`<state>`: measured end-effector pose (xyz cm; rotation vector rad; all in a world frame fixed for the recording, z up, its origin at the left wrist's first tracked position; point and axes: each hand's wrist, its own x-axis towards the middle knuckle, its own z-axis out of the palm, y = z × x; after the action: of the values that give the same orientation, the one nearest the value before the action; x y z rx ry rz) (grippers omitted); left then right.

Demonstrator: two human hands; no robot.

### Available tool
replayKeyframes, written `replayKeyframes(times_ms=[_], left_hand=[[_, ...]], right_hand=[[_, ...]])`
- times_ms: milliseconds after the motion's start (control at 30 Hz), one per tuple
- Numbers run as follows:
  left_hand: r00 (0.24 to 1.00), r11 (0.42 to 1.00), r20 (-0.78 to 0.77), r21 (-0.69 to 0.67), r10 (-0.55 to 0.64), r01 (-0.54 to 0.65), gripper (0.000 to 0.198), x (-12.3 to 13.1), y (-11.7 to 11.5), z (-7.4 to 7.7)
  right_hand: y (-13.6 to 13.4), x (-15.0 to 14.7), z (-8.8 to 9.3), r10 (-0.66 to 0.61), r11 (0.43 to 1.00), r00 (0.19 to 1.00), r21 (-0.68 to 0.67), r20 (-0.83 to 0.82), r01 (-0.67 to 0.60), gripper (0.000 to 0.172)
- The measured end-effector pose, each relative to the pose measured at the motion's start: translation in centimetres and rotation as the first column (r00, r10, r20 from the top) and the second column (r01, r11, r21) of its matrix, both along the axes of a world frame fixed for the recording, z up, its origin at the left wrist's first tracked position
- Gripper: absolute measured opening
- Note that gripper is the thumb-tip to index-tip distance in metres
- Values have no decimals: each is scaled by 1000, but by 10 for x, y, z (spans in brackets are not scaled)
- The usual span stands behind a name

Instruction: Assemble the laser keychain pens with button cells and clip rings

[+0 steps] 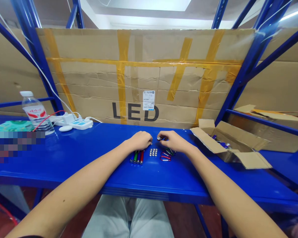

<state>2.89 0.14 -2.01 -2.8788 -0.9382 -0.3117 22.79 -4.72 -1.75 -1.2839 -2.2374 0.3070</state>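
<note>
In the head view, a large sheet of cardboard (pixel 94 82) marked "LED" fills the upper middle of the frame, crossed by yellow-brown tape and bearing a white label (pixel 149 100). Blue metal posts (pixel 31 43) rise at the upper left and upper right. At the middle left, a clear bottle (pixel 37 114) with a white cap stands beside a turquoise packet (pixel 15 126); just right of them lie a white power strip (pixel 84 123) with plugs in it and a white oval object (pixel 65 128). At the middle right, an open carton (pixel 203 138) with its flaps spread holds small blue-purple pieces (pixel 222 144). All these stand clear of the hands on the blue table (pixel 89 148).

Near the centre lie four slim metal tubes (pixel 136 158) side by side, green and red among them, their upper ends hidden by the left hand (pixel 139 140). To their right sit small silvery discs (pixel 153 152) in close rows, then red and dark green carabiners (pixel 166 158) just below the right hand (pixel 173 140).

The left fingers are curled downward, close together; whether they grip anything cannot be told, though a tiny bright spot shows at their tips. The right thumb and forefinger are pinched around a small piece with a round silvery end (pixel 159 138), held above the discs in the frame.
</note>
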Motion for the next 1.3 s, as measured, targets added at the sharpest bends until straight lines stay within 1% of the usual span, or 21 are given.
replayKeyframes(times_ms=[100, 200, 300, 433, 600, 667, 767, 833, 867, 933, 967, 1033, 1100, 1133, 1200, 1300], left_hand=[[1000, 1000, -13, 4, 1, -1, 23, -1, 0, 0], [1000, 999, -13, -17, -28, 28, 20, 0, 3, -2], [999, 996, 27, -82, -34, 36, 19, 1, 6, -4], [995, 982, 99, -190, 7, 11, 13, 2, 7, -5], [994, 952, 107, -307, 26, 8, 10, 2, 6, 1], [996, 948, 89, -318, 17, 12, 9, 1, 6, 2], [998, 964, 55, -263, -25, 38, 9, 0, 7, 1], [997, 981, 60, -183, -52, 62, 7, -1, 9, 0], [994, 988, 88, -134, -63, 74, 7, -2, 9, 0], [973, 994, 212, -35, -90, 100, 7, -1, 8, 1], [947, 993, 299, 6, -114, 117, 9, -1, 7, 1], [871, 985, 460, 60, -174, 165, 11, 1, 3, 2], [805, 971, 545, 86, -233, 223, 13, 3, -1, 2], [788, 964, 560, 92, -258, 250, 15, 5, -3, 2], [774, 953, 563, 91, -289, 290, 18, 6, -5, 1], [779, 946, 549, 79, -304, 314, 21, 6, -5, 0]], right_hand=[[1, 1, 0, -17, 1000, 1000, -2, 0, 17, 17], [1, 0, 0, -24, 1000, 1000, 0, 3, 24, 16], [0, -1, 1, -32, 999, 999, -10, 3, 32, 17], [-2, -2, 2, -33, 999, 999, -17, 5, 33, 16], [-1, -2, 2, -36, 999, 999, -10, 23, 36, 15], [-1, -2, 1, -36, 999, 999, -10, 22, 36, 14], [0, -1, 1, -39, 999, 999, -6, 27, 39, 14], [0, 0, 1, -43, 999, 999, 0, 33, 43, 14], [0, 0, 1, -48, 999, 998, 5, 34, 48, 14], [0, 1, 1, -58, 998, 998, 13, 27, 58, 14], [0, 1, 1, -62, 998, 998, 13, 19, 61, 14], [0, 0, 1, -61, 998, 998, 8, -1, 61, 13], [-1, -1, 1, -42, 999, 999, 3, -29, 42, 12], [-1, -2, 1, -29, 1000, 999, 1, -46, 29, 11], [-1, -3, 0, -10, 1000, 997, -7, -78, 10, 11], [0, -3, -1, -24, 999, 994, -30, -106, 21, 10]])
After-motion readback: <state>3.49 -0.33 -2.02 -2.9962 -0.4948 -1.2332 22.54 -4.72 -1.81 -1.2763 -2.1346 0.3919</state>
